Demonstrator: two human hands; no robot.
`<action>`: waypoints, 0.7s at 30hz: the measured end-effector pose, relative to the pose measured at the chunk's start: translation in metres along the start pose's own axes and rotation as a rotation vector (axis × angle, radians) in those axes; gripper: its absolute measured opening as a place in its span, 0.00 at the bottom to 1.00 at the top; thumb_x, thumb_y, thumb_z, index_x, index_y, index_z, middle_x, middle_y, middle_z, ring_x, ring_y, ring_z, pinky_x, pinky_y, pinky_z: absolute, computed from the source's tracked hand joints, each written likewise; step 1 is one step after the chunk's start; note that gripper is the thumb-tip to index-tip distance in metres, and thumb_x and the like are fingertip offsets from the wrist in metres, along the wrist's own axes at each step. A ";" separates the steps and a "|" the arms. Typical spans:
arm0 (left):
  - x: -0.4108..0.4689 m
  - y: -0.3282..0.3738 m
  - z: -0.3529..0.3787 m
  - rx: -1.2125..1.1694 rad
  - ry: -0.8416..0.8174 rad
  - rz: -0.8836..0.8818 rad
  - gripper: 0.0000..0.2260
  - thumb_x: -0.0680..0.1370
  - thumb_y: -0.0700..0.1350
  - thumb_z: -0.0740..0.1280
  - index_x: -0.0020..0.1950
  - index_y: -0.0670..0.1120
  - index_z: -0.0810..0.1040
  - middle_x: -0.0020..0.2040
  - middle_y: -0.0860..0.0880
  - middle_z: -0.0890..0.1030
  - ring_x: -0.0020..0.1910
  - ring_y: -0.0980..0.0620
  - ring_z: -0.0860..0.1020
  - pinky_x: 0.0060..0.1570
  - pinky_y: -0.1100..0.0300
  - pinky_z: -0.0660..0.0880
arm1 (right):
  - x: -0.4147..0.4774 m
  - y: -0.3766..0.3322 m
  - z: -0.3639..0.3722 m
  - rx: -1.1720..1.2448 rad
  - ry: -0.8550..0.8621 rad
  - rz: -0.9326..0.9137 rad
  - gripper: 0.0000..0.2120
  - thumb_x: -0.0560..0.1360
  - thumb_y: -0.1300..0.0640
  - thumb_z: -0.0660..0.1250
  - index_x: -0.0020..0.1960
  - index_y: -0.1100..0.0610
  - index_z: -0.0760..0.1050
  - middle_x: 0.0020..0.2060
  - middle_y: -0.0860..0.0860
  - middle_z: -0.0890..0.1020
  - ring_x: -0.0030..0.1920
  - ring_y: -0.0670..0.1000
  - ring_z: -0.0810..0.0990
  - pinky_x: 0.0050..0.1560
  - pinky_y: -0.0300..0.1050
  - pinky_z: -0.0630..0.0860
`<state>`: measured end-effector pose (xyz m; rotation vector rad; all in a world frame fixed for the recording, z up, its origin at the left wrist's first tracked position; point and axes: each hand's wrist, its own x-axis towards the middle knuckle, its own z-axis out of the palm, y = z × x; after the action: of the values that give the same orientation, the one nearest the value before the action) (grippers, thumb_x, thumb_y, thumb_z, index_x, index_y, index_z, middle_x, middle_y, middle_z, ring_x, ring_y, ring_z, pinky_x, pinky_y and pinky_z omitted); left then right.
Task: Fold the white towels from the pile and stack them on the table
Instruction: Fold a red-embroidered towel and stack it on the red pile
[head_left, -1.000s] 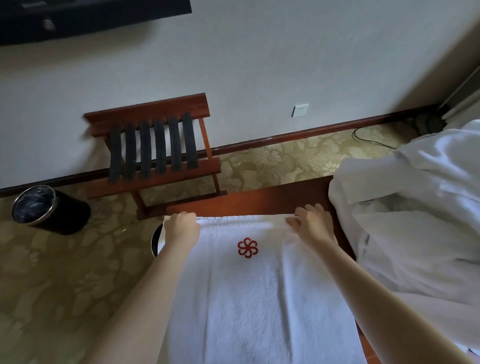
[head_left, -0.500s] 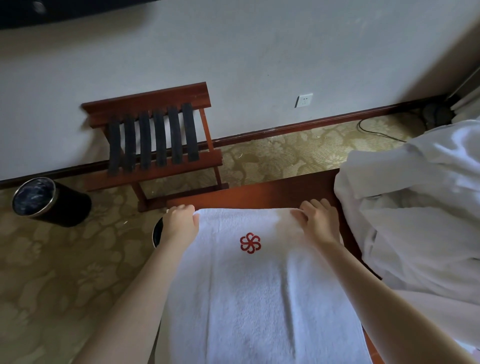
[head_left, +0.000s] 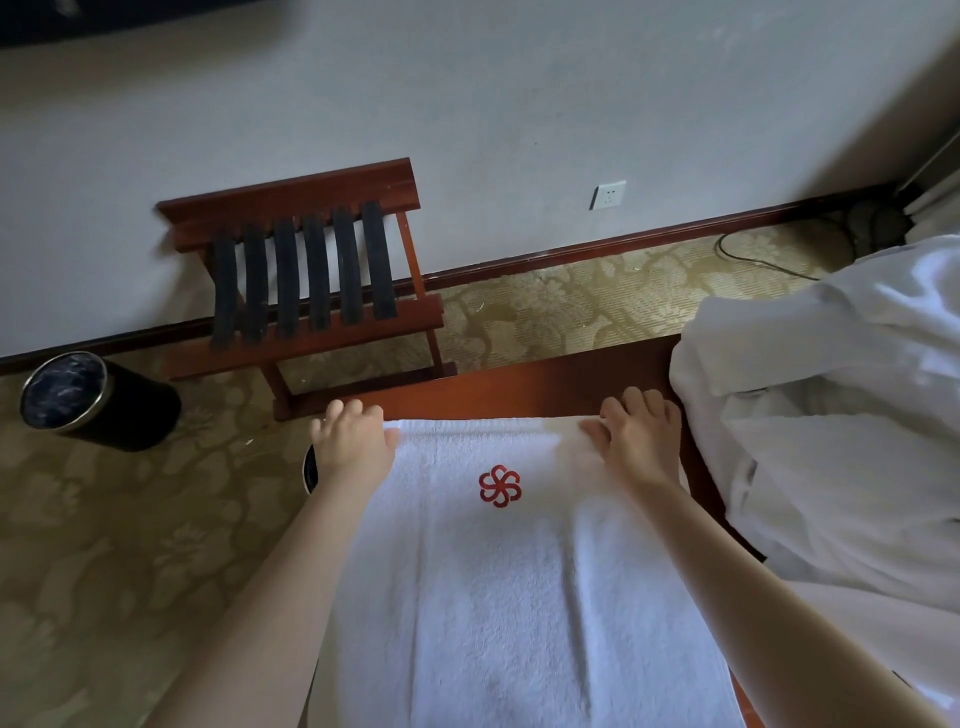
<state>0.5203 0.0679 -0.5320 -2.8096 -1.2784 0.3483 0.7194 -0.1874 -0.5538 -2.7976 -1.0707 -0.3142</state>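
— While the towel (head_left: 498, 597) is spread flat on the tabletop (head_left: 519, 387), where are the hands placed?

— Both are set at its far edge. The left hand (head_left: 353, 441) is laid over the far left corner. That hand is blurred, so it cannot be told whether the cloth is pinched or only touched. The right hand (head_left: 636, 441) is rested on the far right corner. Its fingers (head_left: 647, 402) are stretched fairly straight across the hem onto the bare wood, and nothing is gripped.

— Why is the edge handled that way?

— Most likely so that the hem is squared and flattened before a fold is made. The red emblem (head_left: 500, 485) is shown face up, midway between the hands, which suggests the cloth is being lined up evenly.

— And the other towels?

— A loose pile of white linen (head_left: 831, 467) is heaped on the right, just beside the right forearm. No folded stack is seen, so the task is judged to be at an early stage.

— What else is seen nearby?

— A luggage rack (head_left: 306, 280) is stood against the wall, and a dark bin (head_left: 93, 400) is set on the carpet to its left.
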 end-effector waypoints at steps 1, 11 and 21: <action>-0.001 0.000 -0.001 0.012 0.016 -0.035 0.13 0.78 0.56 0.60 0.52 0.49 0.77 0.52 0.50 0.75 0.56 0.49 0.69 0.55 0.53 0.65 | 0.001 0.001 0.001 -0.036 0.010 -0.012 0.16 0.74 0.46 0.65 0.36 0.58 0.76 0.36 0.54 0.75 0.41 0.58 0.74 0.52 0.56 0.71; 0.001 0.019 -0.005 -0.057 -0.023 0.047 0.12 0.76 0.40 0.65 0.58 0.49 0.72 0.56 0.51 0.72 0.56 0.50 0.70 0.52 0.54 0.66 | 0.005 0.004 -0.003 -0.080 -0.042 -0.053 0.15 0.75 0.50 0.64 0.34 0.58 0.75 0.30 0.53 0.76 0.39 0.59 0.76 0.59 0.59 0.72; 0.008 0.020 0.003 -0.083 -0.054 0.094 0.11 0.74 0.36 0.65 0.52 0.49 0.70 0.51 0.52 0.72 0.52 0.51 0.69 0.46 0.57 0.63 | 0.008 -0.023 -0.001 0.080 -0.151 -0.098 0.07 0.77 0.52 0.64 0.47 0.56 0.75 0.42 0.53 0.77 0.46 0.57 0.76 0.64 0.59 0.66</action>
<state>0.5397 0.0599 -0.5385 -2.9564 -1.2005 0.3854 0.7092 -0.1653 -0.5499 -2.7394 -1.2266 -0.0678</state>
